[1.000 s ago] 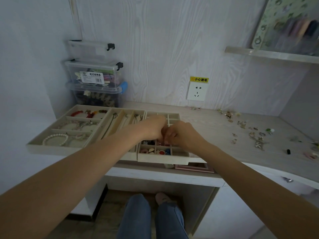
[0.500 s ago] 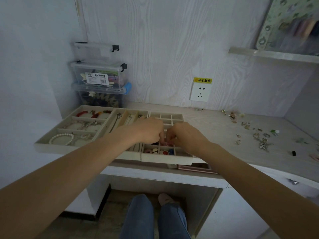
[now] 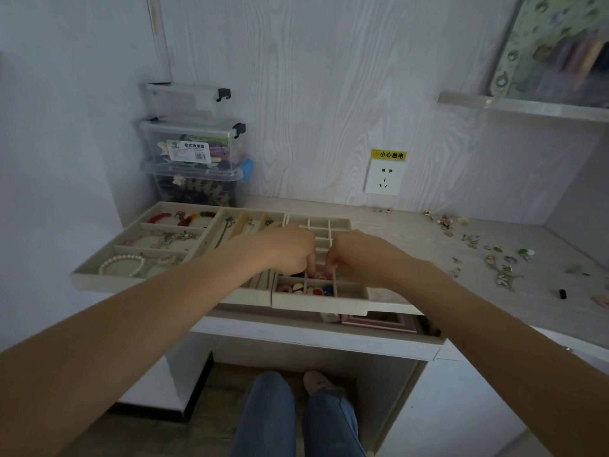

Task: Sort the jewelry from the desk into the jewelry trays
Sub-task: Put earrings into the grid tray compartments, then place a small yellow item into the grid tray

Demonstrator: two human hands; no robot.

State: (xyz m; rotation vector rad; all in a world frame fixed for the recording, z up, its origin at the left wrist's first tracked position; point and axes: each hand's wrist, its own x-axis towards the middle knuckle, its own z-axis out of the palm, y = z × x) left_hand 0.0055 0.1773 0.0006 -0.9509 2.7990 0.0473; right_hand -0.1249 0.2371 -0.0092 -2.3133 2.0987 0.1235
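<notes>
Over the small-grid tray both hands meet, left hand and right hand curled, pinching something too small to tell. Several cells are filled; plenty of loose jewelry waits right of it on the desk.

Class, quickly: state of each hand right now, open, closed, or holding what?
Left hand: fingers curled over the grid tray; any hold cannot be told.
Right hand: fingers curled down into a compartment; what they hold cannot be told.

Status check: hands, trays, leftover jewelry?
Both hands, left hand and right hand, fingers curled over beige gridded jewelry tray; contents hidden. Loose metal jewelry remains on desk. Nothing blocking.
</notes>
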